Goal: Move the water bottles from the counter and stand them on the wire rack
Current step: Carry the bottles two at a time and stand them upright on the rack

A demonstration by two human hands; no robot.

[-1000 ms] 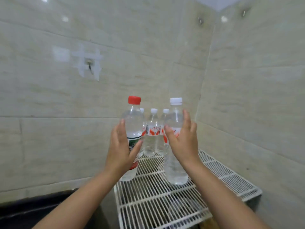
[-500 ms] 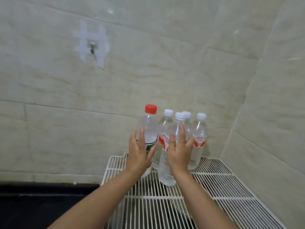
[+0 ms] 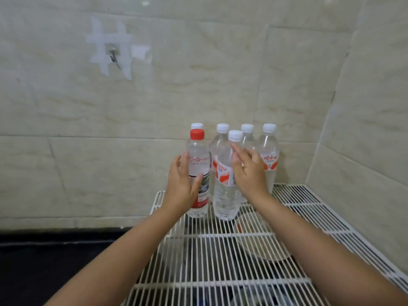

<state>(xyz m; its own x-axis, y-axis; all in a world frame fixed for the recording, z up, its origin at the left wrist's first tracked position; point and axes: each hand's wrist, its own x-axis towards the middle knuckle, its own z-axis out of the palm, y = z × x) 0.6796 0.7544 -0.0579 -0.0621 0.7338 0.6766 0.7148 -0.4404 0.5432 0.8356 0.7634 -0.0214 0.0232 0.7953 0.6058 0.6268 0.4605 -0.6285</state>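
Two water bottles stand upright at the back of the white wire rack (image 3: 309,217). One is a red-capped bottle (image 3: 197,149). To its right is a white-capped bottle (image 3: 225,195) with a red and white label. My left hand (image 3: 180,186) lies against the red-capped bottle's left side, fingers straight and thumb across the label. My right hand (image 3: 250,173) touches the white-capped bottle's right side with straightened fingers. Several more white-capped bottles (image 3: 270,160) stand in a row behind them against the wall.
Tiled walls close the rack in at the back and on the right. A dark counter (image 3: 55,261) lies lower to the left. A taped hook (image 3: 113,55) is on the wall. Under the rack's wires a round pale dish (image 3: 254,237) shows.
The two bottles have come down from the air to stand on the rack by the back row. The fingers of both hands have straightened and loosened around them.
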